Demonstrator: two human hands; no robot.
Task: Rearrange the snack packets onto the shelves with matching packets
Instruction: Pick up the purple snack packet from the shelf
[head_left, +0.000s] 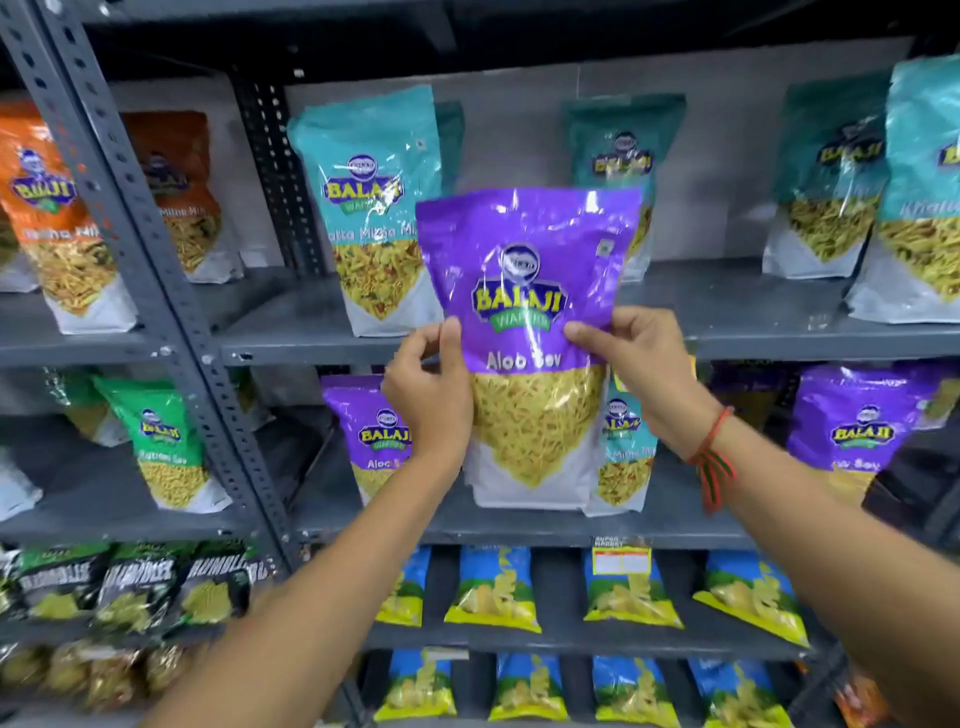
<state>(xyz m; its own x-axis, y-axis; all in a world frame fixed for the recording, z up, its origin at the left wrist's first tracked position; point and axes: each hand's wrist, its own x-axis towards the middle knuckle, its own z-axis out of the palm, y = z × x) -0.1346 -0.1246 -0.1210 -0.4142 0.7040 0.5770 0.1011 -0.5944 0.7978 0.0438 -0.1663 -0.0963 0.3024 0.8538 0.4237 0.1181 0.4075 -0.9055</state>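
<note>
I hold a purple Aloo Sev packet (530, 291) upright in front of the shelves, my left hand (431, 395) gripping its left edge and my right hand (639, 364) its right edge. Its base hangs just above the middle shelf (519, 525). On that shelf stand two matching purple packets, one at the left (363, 431) and one at the far right (852, 431). A teal Khatta Mitha packet (626, 457) stands on the same shelf, partly hidden behind the held packet. Several teal packets (374, 208) line the upper shelf (727, 332).
A grey slotted upright (171, 291) divides the racks. The left rack carries orange packets (57, 218), a green packet (166, 441) and black packets (135, 582). Blue-and-yellow chip bags (493, 592) fill the two lower shelves. A red thread circles my right wrist.
</note>
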